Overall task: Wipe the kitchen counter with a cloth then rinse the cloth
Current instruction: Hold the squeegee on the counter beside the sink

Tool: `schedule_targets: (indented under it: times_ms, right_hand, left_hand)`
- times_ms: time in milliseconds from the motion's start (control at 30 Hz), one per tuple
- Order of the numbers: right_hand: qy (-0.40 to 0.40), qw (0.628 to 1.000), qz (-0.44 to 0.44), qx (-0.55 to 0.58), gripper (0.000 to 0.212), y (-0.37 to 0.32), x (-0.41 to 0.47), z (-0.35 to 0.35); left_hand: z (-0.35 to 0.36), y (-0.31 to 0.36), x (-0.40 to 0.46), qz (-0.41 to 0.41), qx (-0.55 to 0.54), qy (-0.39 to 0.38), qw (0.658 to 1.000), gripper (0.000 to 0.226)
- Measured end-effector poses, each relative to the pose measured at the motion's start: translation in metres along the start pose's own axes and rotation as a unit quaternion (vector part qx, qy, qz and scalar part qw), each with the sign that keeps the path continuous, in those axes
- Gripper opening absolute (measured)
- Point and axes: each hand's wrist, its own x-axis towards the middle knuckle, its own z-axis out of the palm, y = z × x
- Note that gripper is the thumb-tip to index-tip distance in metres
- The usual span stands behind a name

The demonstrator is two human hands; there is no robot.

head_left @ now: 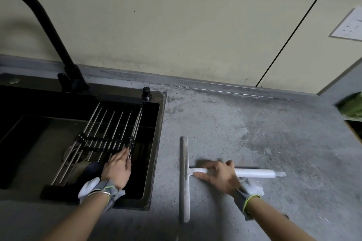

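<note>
A white squeegee (254, 173) lies on the grey kitchen counter (244, 127), its long blade (184, 180) pointing away from me and its handle running to the right. My right hand (217, 175) lies over the handle near the blade, fingers around it. My left hand (117, 168) rests with straight fingers on the metal roll-up rack (109, 131) across the black sink (156, 143). A dark object (93, 169), possibly a cloth, sits in the sink just left of that hand. No cloth is plainly visible.
A black faucet (49, 25) arches over the sink's back left. A small black knob (146, 93) stands at the sink's back right corner. A green object (352, 106) sits at the far right edge. A wall outlet (348, 27) is at upper right.
</note>
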Motion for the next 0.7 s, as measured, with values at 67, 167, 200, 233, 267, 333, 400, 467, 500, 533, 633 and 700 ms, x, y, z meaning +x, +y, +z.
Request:
schedule_targets:
  times_ms: [67,167,200,233,267,333,400,467,500,533,633,700]
  right_hand:
    - [0.011,1.0,-0.01,-0.006,0.049,-0.008,0.001,0.006]
    - [0.012,0.999,-0.035,-0.017,0.05,-0.023,0.003,0.017]
    - [0.01,0.999,-0.047,-0.023,0.05,-0.028,0.004,0.02]
    - [0.008,0.998,-0.057,-0.029,0.05,-0.032,0.004,0.023]
    - [0.007,0.997,-0.064,-0.036,0.05,-0.035,0.004,0.026]
    - [0.012,0.997,-0.065,-0.033,0.051,-0.036,0.006,0.027]
    - [0.023,0.999,-0.045,0.0,0.057,-0.03,0.008,0.02]
    - [0.051,0.997,-0.026,0.047,0.06,-0.016,0.009,0.006]
    - [0.064,0.996,-0.02,0.067,0.052,-0.007,0.008,-0.002]
    - [0.072,0.994,-0.012,0.077,0.043,0.003,0.008,-0.01]
    - [0.095,0.992,0.034,0.075,0.028,0.035,0.006,-0.031]
    - [0.109,0.99,0.071,0.062,0.017,0.047,0.004,-0.04]
  left_hand:
    - [-0.001,0.001,0.001,0.004,0.004,-0.005,1.0,0.048]
    - [-0.003,0.003,0.001,0.007,0.01,-0.009,1.0,0.048]
    - [-0.003,0.004,0.002,0.007,0.01,-0.007,1.0,0.048]
    - [-0.003,0.004,0.002,0.008,0.01,-0.005,1.0,0.047]
    - [-0.003,0.005,0.002,0.008,0.01,-0.003,1.0,0.047]
    - [-0.004,0.006,0.002,0.008,0.007,0.001,1.0,0.046]
    - [-0.006,0.007,0.002,0.005,-0.002,0.002,1.0,0.045]
    - [-0.008,0.008,0.004,0.007,-0.009,0.004,1.0,0.046]
    - [-0.008,0.008,0.005,0.01,-0.012,0.006,1.0,0.048]
    - [-0.009,0.008,0.007,0.014,-0.016,0.007,1.0,0.049]
    - [-0.009,0.007,0.013,0.027,-0.014,0.0,1.0,0.053]
    - [-0.009,0.008,0.017,0.034,0.0,-0.014,0.999,0.054]
